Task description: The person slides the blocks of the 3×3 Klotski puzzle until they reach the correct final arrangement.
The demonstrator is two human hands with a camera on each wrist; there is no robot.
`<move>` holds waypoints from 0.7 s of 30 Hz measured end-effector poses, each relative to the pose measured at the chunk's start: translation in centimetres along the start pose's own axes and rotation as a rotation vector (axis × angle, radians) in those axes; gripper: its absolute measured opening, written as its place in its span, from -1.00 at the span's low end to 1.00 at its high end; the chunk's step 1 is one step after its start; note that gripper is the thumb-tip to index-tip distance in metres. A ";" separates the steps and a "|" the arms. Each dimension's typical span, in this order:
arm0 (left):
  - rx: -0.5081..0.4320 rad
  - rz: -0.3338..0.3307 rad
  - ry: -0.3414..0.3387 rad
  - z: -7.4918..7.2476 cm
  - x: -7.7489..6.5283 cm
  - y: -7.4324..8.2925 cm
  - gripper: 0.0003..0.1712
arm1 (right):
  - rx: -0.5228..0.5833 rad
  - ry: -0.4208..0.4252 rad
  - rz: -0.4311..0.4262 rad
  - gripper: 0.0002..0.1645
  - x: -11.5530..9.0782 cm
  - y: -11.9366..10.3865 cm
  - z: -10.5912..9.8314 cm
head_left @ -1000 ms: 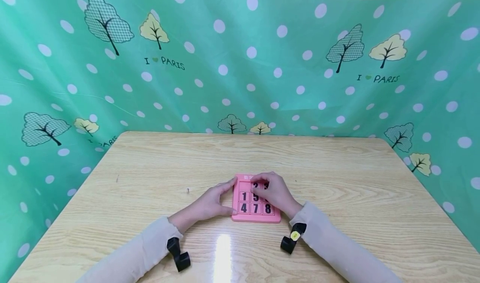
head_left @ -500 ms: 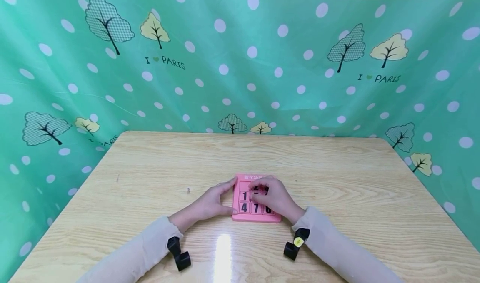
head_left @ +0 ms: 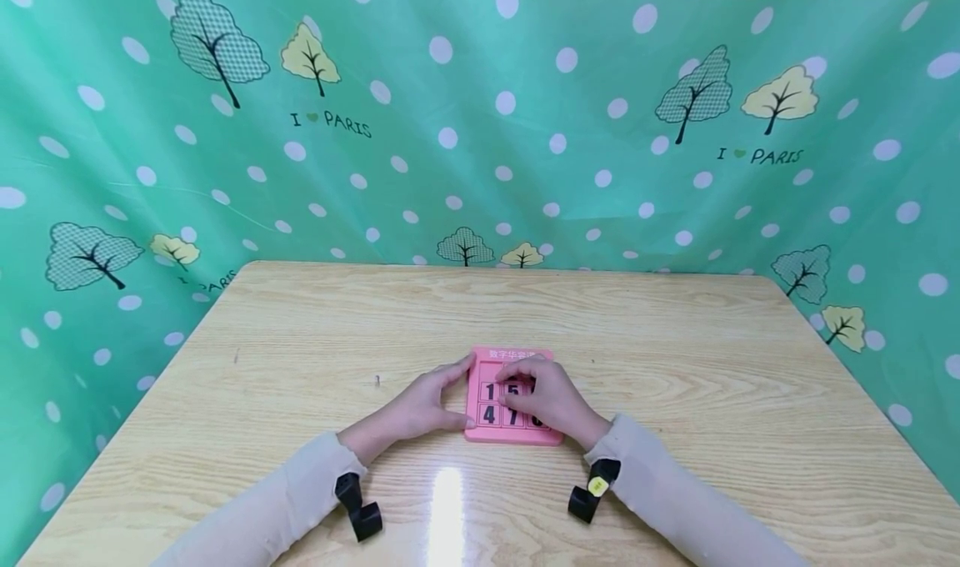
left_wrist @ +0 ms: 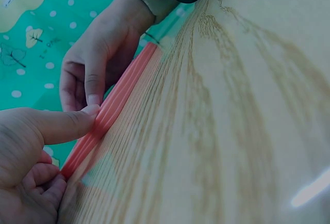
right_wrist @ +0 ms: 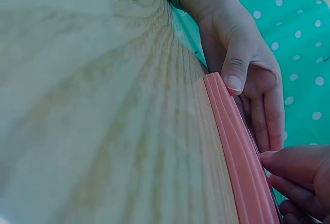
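Note:
A pink number sliding puzzle lies flat on the wooden table, with white lettering along its far edge. Tiles 1, 4, 5 and 7 show in the head view; its upper left slot has no tile. My left hand holds the left side of the frame, thumb at the near corner and fingers at the far one. Over the right part is my right hand, its bent index finger and thumb touching the tiles around 5. Its palm and fingers hide the upper right tiles.
The light wooden table extends all around the puzzle. A bright reflection lies on its near part. Behind the table hangs a green dotted curtain. Black wrist cameras sit at both sleeves.
My right hand has shifted slightly nearer over the tiles; the 2 tile, visible a second ago, is now hidden under its fingers. My left hand keeps its place on the frame.

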State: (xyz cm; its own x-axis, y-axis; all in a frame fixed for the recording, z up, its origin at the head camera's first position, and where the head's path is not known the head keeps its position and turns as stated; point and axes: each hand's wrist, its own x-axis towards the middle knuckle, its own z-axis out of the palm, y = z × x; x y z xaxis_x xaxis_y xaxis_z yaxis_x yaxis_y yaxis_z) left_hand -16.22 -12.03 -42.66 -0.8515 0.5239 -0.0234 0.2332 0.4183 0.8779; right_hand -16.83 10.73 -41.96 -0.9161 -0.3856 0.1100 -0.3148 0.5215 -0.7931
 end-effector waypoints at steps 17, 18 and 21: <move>0.013 -0.009 -0.002 -0.1 -0.1 0.2 0.06 | -0.037 0.036 0.009 -0.71 0.7 0.0 0.2; 0.013 -0.008 -0.004 -0.1 -0.1 0.2 0.06 | -0.034 0.038 0.016 -0.71 0.8 0.0 0.2; 0.016 -0.010 -0.005 0.0 -0.1 0.1 0.06 | -0.035 0.053 0.022 -0.71 1.0 0.2 0.2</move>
State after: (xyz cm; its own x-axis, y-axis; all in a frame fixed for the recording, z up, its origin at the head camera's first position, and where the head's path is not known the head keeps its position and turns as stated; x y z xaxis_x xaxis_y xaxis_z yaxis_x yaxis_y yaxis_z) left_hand -16.16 -12.04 -42.54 -0.8514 0.5234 -0.0345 0.2321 0.4349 0.8700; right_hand -17.76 10.26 -42.13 -0.9345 -0.3332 0.1248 -0.3017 0.5560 -0.7745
